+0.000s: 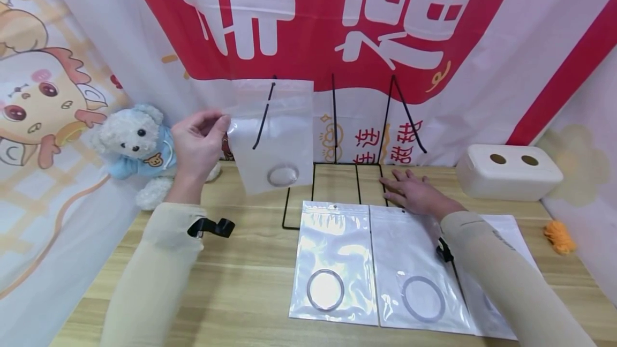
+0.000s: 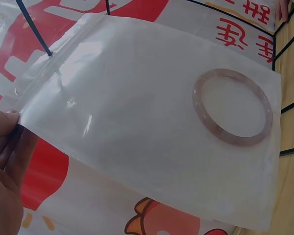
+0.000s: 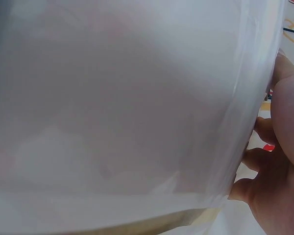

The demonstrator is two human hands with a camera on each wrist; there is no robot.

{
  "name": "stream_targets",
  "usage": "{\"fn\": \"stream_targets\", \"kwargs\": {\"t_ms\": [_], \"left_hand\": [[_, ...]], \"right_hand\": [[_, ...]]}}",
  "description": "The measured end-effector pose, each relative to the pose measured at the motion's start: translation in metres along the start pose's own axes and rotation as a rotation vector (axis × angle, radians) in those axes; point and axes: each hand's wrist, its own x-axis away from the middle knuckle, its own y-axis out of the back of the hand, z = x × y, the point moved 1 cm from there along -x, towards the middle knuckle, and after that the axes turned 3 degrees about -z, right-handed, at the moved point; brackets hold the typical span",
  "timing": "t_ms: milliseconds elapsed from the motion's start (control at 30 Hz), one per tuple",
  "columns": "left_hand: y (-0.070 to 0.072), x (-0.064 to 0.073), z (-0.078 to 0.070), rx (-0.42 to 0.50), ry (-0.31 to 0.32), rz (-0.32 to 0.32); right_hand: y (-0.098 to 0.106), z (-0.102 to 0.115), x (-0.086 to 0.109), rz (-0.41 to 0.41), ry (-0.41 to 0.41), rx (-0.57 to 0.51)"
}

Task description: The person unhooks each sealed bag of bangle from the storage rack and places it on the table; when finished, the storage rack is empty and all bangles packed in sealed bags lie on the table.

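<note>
A clear zip bag (image 1: pixel 275 130) with a pale bangle (image 2: pixel 232 107) in its lower part hangs on a prong of the black wire rack (image 1: pixel 335 117). My left hand (image 1: pixel 197 141) pinches the bag's left edge between thumb and fingers, below the zip strip. The prong passes through near the top of the bag. My right hand (image 1: pixel 416 191) rests with spread fingers on the rack's base wire, by the top of a second bag (image 1: pixel 405 250). In the right wrist view a bag covers most of the frame, with the fingers at its edge.
Another bagged bangle (image 1: pixel 325 290) lies beside the second bag, and a further bag (image 1: pixel 503 229) is partly under my right sleeve. A white plush bear (image 1: pixel 132 135) sits left. A white box (image 1: pixel 508 173) and orange bundle (image 1: pixel 559 237) are right. Printed cloth hangs behind.
</note>
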Motion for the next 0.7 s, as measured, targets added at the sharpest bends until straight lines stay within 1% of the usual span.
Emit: {"fn": "stream_targets", "kwargs": {"t_ms": [300,500,700], "left_hand": [[0.009,0.008,-0.005,-0.007,-0.037,0.015],[0.013,0.013,-0.008,0.021,-0.045,0.018],[0.018,0.017,-0.013,0.077,-0.042,0.032]], "right_hand": [[0.001,0.002,0.001,-0.006,0.003,0.002],[0.001,0.000,0.001,-0.004,0.016,-0.011],[0.000,-0.001,0.001,0.000,0.023,-0.012]]}}
